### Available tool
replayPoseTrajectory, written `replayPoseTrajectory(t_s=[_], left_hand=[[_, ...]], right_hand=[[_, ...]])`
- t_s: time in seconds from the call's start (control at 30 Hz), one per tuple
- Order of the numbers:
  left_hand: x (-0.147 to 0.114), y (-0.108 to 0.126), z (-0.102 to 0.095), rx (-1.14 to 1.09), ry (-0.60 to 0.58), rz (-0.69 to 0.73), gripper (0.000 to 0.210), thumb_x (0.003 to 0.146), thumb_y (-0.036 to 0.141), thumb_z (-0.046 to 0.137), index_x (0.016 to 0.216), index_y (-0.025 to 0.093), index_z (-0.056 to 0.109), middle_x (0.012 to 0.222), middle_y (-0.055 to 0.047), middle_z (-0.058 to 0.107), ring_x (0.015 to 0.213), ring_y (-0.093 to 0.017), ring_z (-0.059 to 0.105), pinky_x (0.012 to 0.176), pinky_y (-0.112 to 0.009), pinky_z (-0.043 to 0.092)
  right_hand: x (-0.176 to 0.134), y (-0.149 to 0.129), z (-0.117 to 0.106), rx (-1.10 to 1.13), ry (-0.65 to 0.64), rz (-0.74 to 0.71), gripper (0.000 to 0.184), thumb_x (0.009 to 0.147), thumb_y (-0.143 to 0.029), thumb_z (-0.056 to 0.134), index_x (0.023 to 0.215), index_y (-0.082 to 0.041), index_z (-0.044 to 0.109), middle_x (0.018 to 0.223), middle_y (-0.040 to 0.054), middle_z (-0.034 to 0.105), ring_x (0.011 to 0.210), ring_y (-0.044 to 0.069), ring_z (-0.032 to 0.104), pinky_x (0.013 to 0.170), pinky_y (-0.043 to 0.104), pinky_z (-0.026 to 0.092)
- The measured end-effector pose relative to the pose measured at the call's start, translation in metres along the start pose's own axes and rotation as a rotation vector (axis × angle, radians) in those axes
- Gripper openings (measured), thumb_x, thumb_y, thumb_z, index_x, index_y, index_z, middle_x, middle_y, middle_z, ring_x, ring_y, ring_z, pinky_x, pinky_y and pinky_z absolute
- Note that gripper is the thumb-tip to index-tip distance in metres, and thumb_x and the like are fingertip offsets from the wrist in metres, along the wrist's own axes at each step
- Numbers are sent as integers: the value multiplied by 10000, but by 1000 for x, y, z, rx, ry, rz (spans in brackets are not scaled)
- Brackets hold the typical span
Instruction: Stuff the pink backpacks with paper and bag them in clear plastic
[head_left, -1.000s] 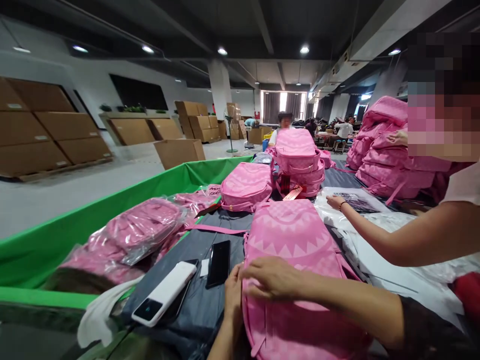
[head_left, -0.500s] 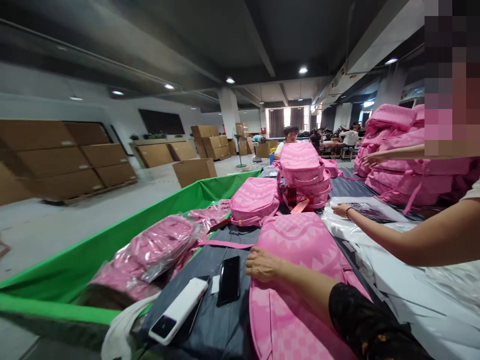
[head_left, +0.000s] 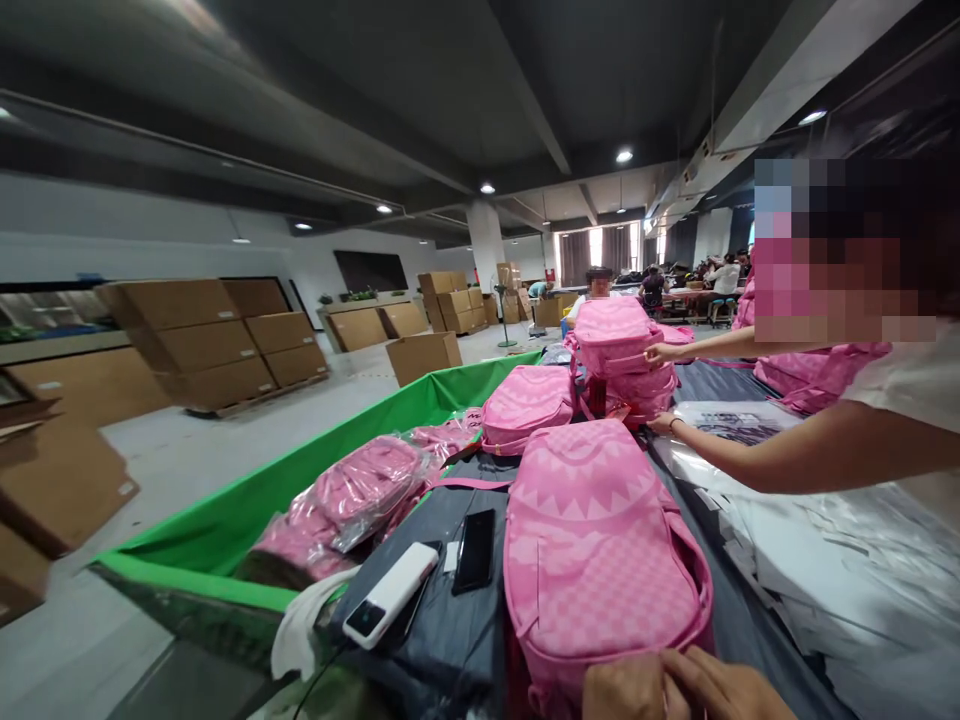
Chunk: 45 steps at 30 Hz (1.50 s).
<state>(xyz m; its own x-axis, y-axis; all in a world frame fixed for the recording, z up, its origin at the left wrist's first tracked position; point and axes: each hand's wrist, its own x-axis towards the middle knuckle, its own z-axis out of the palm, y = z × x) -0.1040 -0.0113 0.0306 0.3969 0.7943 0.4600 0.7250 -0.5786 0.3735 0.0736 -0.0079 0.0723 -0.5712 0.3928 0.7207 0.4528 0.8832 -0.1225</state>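
Observation:
A pink backpack with a jagged-tooth print and checked lower half lies front up on the dark table cover. At its near end, low in the view, my left hand is closed on the edge. Right beside it, my right hand has its fingers bent together at the same edge. The frame bottom cuts off both hands, and the exact bit they pinch is hidden. To the left lie a black phone, a white card and a white phone-like device.
A co-worker's hands touch stacked pink backpacks and clear bags. Another pink backpack lies ahead. White plastic bags cover the right side. A green-walled bin on the left holds bagged pink backpacks. Cartons stand beyond.
My hand has left the backpack's left side, and both hands now show at its near end. The co-worker's hands have moved left to the stack. The view has shifted a little leftward.

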Motion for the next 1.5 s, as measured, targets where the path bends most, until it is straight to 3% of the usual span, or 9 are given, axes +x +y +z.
replayPoseTrajectory(t_s=[0.17, 0.4, 0.67, 0.83, 0.93, 1.07, 1.27, 1.37, 1.5], left_hand=[[15, 32, -32, 241, 244, 429, 159, 841, 298, 658, 737, 192, 601, 591, -29, 585, 513, -170, 554, 455, -335, 349], [12, 9, -72, 493, 55, 447, 346, 935, 271, 669, 1206, 66, 599, 803, -11, 650, 677, -163, 575, 592, -300, 449], [-38, 23, -55, 362, 497, 613, 209, 877, -60, 550, 877, 83, 702, 545, 31, 420, 497, -113, 364, 454, -306, 246], [-22, 11, -74, 448, 47, 596, 281, 1000, 109, 463, 1212, 12, 619, 713, -27, 576, 618, -146, 545, 534, -281, 415], [-6, 6, -77, 426, 152, 476, 270, 996, 203, 549, 1223, 66, 599, 748, -37, 610, 669, -176, 596, 593, -305, 465], [-19, 17, -58, 215, 251, 488, 328, 951, 205, 599, 1242, 54, 583, 839, -86, 678, 743, -176, 652, 691, -302, 538], [-10, 57, -4, 265, -365, 166, 275, 973, 354, 578, 1084, 107, 625, 771, -79, 716, 592, -220, 683, 484, -299, 503], [17, 72, 0, 210, -602, 65, 359, 994, 287, 474, 1226, 34, 577, 814, -149, 745, 670, -278, 718, 549, -338, 527], [43, 69, -31, -81, -581, -101, 285, 991, 248, 433, 1080, 111, 666, 878, -124, 756, 734, -222, 697, 643, -294, 502]], right_hand=[[-16, -18, 14, -15, 305, 177, 338, 938, -65, 437, 1184, -220, 611, 830, 39, 703, 704, 148, 716, 632, 181, 575], [-28, -38, -8, 172, 409, 488, 145, 960, -214, 570, 998, -258, 703, 822, 4, 715, 698, 132, 711, 648, 165, 582], [-24, 56, -39, 155, 444, 935, 494, 811, -694, 641, 804, -207, 726, 812, 65, 738, 714, 202, 680, 637, 274, 558], [42, 131, 1, 177, 382, 965, 611, 779, -797, 505, 757, -200, 630, 767, 86, 658, 715, 219, 604, 719, 373, 527], [45, 141, 16, 172, 333, 996, 518, 858, -694, 423, 820, -207, 598, 748, 87, 636, 718, 239, 606, 721, 405, 516], [-13, 85, 13, 118, 313, 953, 334, 870, -511, 466, 933, -211, 598, 920, 115, 665, 836, 254, 638, 787, 415, 522], [-104, -15, 46, 45, 174, 678, 381, 834, -201, 470, 1212, -196, 520, 1063, 100, 652, 927, 214, 686, 775, 341, 586], [-106, -13, 51, -18, 186, 702, 372, 877, -167, 414, 1235, -202, 512, 1021, 89, 644, 912, 212, 699, 744, 324, 602], [-91, 14, 11, -168, 137, 478, 362, 936, -119, 385, 1209, -229, 596, 967, 77, 647, 798, 188, 688, 661, 277, 579]])
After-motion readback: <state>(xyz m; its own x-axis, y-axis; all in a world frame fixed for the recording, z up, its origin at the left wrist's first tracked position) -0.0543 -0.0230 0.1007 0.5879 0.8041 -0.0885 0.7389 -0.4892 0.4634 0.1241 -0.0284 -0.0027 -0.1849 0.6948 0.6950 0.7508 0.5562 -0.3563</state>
